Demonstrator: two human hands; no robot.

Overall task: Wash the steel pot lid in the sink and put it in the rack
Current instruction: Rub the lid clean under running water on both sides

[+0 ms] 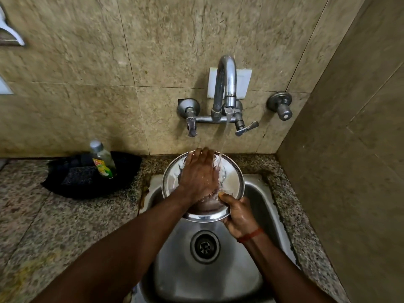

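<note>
While tap water (224, 138) runs, my right hand (239, 216) grips the steel pot lid (234, 182) at its five o'clock rim over the sink (258, 193); my left hand (200, 174) lies flat, fingers spread, inside it.

Over the sink (258, 206), the right hand (237, 215) grips the lid (234, 182) by its near rim while the left hand (200, 173) lies flat inside it. Water from the tap (226, 84) falls onto the lid. A bottle (101, 159) stands in a black tray (65, 182) on the counter (54, 226).
</note>
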